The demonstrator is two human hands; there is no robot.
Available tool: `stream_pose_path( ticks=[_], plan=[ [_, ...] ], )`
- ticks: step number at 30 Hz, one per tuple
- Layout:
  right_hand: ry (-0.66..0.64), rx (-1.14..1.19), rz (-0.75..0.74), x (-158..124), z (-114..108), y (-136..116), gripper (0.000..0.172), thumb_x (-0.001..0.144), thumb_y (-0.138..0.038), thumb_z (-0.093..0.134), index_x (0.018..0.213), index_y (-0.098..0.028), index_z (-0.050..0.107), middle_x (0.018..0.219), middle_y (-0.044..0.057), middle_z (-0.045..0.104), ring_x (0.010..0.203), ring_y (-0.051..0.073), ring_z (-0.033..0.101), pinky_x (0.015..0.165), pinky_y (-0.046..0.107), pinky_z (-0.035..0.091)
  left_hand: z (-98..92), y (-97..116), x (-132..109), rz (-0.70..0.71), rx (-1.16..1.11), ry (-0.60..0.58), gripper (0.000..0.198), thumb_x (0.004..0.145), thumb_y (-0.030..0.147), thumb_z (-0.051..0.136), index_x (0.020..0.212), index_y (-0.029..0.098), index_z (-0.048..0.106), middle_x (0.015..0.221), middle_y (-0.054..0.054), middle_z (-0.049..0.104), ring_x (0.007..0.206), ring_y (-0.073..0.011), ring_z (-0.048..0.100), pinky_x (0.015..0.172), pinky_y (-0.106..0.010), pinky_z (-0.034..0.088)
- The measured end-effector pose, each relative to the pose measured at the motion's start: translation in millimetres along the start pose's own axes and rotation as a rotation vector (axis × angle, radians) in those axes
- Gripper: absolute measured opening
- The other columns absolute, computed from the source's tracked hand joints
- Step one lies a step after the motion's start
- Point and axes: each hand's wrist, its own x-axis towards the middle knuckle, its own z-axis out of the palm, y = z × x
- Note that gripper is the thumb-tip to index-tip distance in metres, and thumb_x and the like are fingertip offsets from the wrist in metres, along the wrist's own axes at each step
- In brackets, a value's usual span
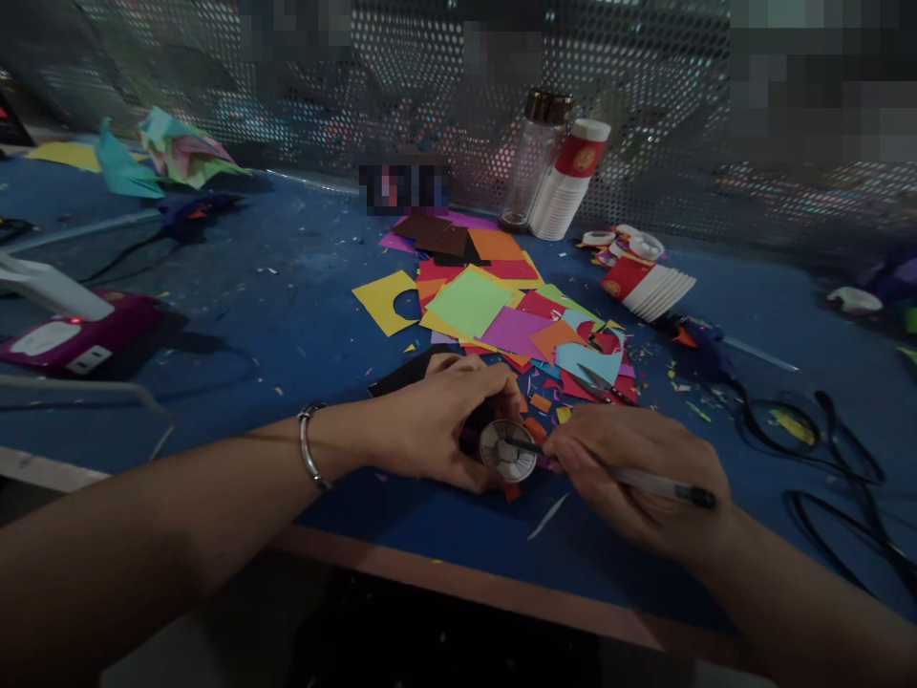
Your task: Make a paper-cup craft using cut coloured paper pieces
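My left hand point(448, 416), with a silver bangle on its wrist, is closed around a small round piece. Its white round face point(508, 451) has dark lines running out from the middle and is tilted up towards me; the dark side is mostly hidden by my fingers. In my right hand point(637, 473) is a pen point(663, 485) with a clear barrel and a black end cap. The pen's tip meets the white face near its middle. Just beyond my hands lie scissors point(598, 382) on coloured paper, and black paper point(408, 375) sits behind my left hand.
Coloured paper sheets point(469, 301) and scraps cover the table's middle. Behind stand a glass bottle point(528, 167) and stacked paper cups point(569, 182); more cups point(649, 287) lie on their side. A glue gun point(698, 349) with its cable is right, a purple power strip point(86, 330) left.
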Motion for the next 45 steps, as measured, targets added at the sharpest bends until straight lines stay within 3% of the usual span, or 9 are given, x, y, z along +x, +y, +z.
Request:
stream_pose_path(
  ticks=[27,39,45],
  plan=[
    [-0.029,-0.017,-0.016,-0.8,-8.3,-4.4,0.025,0.096,-0.009,0.048,0.077,-0.023,0.056,0.059,-0.002,0.066,0.050,0.011,0.060,0.050,0.022,0.050,-2.5,2.0,0.3,-0.040,-0.007,-0.021,0.051,0.066,0.040,0.085,0.101,0.023,0.052,0.106,-0.001,0.067,0.105,-0.0257,0.055,0.097,-0.040,0.029],
    [-0.043,0.005,0.039,-1.4,-5.4,-4.9,0.023,0.096,-0.011,0.049,0.080,-0.024,0.059,0.062,-0.002,0.069,0.055,0.013,0.066,0.054,0.023,0.052,0.1,-0.3,-0.6,-0.018,0.010,0.000,0.050,0.066,0.040,0.084,0.102,0.023,0.053,0.106,-0.001,0.068,0.103,-0.0248,0.056,0.096,-0.039,0.029],
    [0.105,0.008,0.106,-10.2,1.4,1.8,0.022,0.099,-0.018,0.051,0.079,-0.024,0.060,0.059,-0.002,0.065,0.049,0.013,0.061,0.048,0.024,0.049,2.2,-2.4,-1.5,0.007,-0.002,0.004,0.047,0.069,0.042,0.082,0.101,0.023,0.053,0.104,0.000,0.070,0.103,-0.0248,0.057,0.098,-0.041,0.029]
  ],
)
